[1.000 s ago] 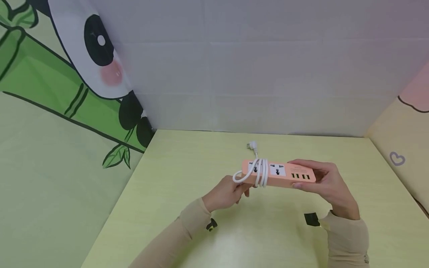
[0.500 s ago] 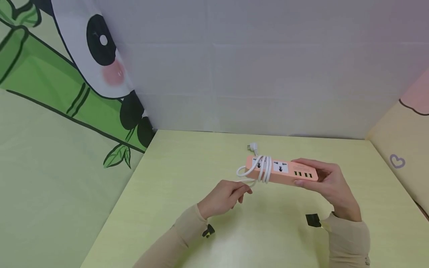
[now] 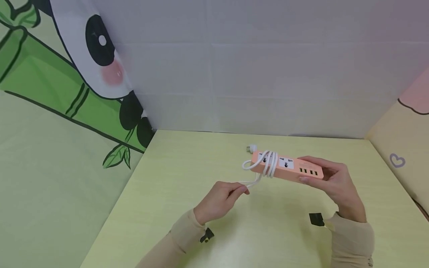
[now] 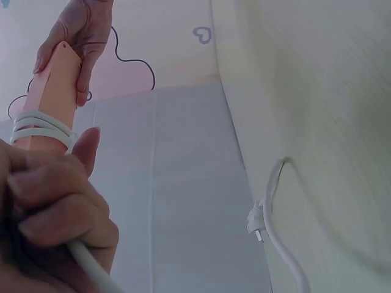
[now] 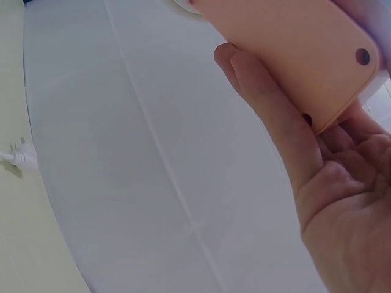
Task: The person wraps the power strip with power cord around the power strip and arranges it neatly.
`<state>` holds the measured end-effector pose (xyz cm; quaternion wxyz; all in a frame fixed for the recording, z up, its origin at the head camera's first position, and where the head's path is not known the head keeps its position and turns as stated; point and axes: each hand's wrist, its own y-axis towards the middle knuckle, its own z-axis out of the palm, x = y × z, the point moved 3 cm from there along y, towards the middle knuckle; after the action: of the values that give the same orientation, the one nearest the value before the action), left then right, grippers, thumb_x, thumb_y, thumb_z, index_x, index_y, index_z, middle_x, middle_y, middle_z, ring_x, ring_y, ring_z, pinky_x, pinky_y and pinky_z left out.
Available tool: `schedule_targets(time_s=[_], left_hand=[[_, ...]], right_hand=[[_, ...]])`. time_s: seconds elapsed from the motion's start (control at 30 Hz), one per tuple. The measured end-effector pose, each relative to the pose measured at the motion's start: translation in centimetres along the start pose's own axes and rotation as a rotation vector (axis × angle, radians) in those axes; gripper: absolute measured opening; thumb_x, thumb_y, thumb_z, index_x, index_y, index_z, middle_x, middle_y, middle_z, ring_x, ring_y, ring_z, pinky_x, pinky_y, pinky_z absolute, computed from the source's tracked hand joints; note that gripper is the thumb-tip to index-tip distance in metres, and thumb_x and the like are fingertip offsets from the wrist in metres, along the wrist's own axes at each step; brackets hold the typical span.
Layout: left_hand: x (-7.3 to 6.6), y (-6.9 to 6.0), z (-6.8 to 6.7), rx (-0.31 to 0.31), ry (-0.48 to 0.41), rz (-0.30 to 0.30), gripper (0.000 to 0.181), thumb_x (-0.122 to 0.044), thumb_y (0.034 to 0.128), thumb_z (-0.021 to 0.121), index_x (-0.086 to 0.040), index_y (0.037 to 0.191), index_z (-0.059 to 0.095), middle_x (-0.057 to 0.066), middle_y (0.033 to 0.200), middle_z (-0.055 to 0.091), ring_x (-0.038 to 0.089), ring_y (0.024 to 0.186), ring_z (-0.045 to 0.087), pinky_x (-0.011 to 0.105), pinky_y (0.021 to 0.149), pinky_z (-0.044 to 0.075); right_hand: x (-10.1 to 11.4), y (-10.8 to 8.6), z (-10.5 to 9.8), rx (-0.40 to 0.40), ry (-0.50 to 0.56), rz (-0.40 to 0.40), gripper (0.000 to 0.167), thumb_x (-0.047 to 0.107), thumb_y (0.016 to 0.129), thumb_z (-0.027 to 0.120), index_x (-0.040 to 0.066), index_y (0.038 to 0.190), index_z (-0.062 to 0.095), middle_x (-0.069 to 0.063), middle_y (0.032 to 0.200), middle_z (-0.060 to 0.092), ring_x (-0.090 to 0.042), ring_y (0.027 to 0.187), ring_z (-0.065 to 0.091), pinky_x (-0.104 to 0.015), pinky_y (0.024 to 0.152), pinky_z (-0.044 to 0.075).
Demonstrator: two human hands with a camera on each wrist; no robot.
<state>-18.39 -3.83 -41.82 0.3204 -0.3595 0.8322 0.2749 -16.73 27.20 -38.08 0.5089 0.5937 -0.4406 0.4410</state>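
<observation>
Yellow tabletop (image 3: 161, 160), pink power strip (image 3: 287, 166) held crosswise, USB end (image 3: 309, 169) rightward

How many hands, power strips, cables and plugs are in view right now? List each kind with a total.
Hands: 2 (left hand, right hand)
Power strips: 1 (peach power strip)
Cables: 1 (white cable)
Plugs: 1 (white plug)
Total: 5

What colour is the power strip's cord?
The cord is white, clearest in the head view.
</observation>
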Motion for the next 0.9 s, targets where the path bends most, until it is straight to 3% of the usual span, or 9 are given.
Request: schedule_targets(time_s=[0.13, 0.37, 0.63, 0.77, 0.9], left_hand=[[-0.5, -0.2, -0.3, -0.062, 0.017, -0.011, 0.026, -0.021, 0.1072, 0.053, -0.011, 0.103, 0.076, -0.010, 0.064, 0.046, -0.001, 0.056, 0.027, 0.018, 0.064, 0.038], [-0.7, -0.7, -0.6, -0.099, 0.007, -0.053, 0.026, -0.023, 0.1070, 0.053, -0.010, 0.102, 0.076, -0.010, 0.062, 0.037, -0.001, 0.054, 0.026, 0.017, 0.055, 0.030], [-1.2, -1.2, -1.1, -0.148, -0.022, -0.080, 0.024, -0.022, 0.1058, 0.056, -0.011, 0.102, 0.077, -0.011, 0.063, 0.043, 0.000, 0.053, 0.027, 0.016, 0.052, 0.027], [-1.4, -1.4, -0.9, -0.146, -0.048, -0.104, 0.021, -0.021, 0.1046, 0.058, -0.011, 0.100, 0.077, -0.010, 0.060, 0.036, -0.001, 0.050, 0.027, 0.016, 0.048, 0.026], [-2.2, -1.3, 0.0, -0.107, -0.011, -0.044, 0.023, -0.020, 0.1054, 0.057, -0.010, 0.099, 0.076, -0.010, 0.059, 0.035, -0.002, 0.049, 0.026, 0.014, 0.048, 0.025]], right_hand=[[0.0, 0.1, 0.0, 0.005, 0.007, -0.012, 0.051, -0.010, 0.083, 0.076, -0.004, 0.132, 0.062, 0.000, 0.107, 0.073, -0.010, 0.084, 0.067, -0.023, 0.069, 0.057], [0.1, 0.1, 0.1, 0.018, 0.045, -0.025, 0.052, -0.013, 0.083, 0.075, -0.005, 0.132, 0.061, -0.001, 0.109, 0.073, -0.010, 0.086, 0.067, -0.022, 0.069, 0.057], [0.1, 0.2, 0.2, -0.005, 0.028, -0.015, 0.052, -0.011, 0.083, 0.075, -0.005, 0.132, 0.061, 0.001, 0.107, 0.074, -0.009, 0.085, 0.067, -0.022, 0.069, 0.057], [0.0, 0.3, 0.1, -0.030, 0.033, -0.041, 0.051, -0.012, 0.083, 0.075, -0.006, 0.133, 0.061, 0.000, 0.109, 0.074, -0.009, 0.087, 0.067, -0.021, 0.071, 0.057], [0.0, 0.6, 0.2, -0.046, 0.037, -0.087, 0.050, -0.015, 0.083, 0.073, -0.008, 0.131, 0.061, 0.000, 0.111, 0.073, -0.009, 0.087, 0.066, -0.019, 0.071, 0.057]])
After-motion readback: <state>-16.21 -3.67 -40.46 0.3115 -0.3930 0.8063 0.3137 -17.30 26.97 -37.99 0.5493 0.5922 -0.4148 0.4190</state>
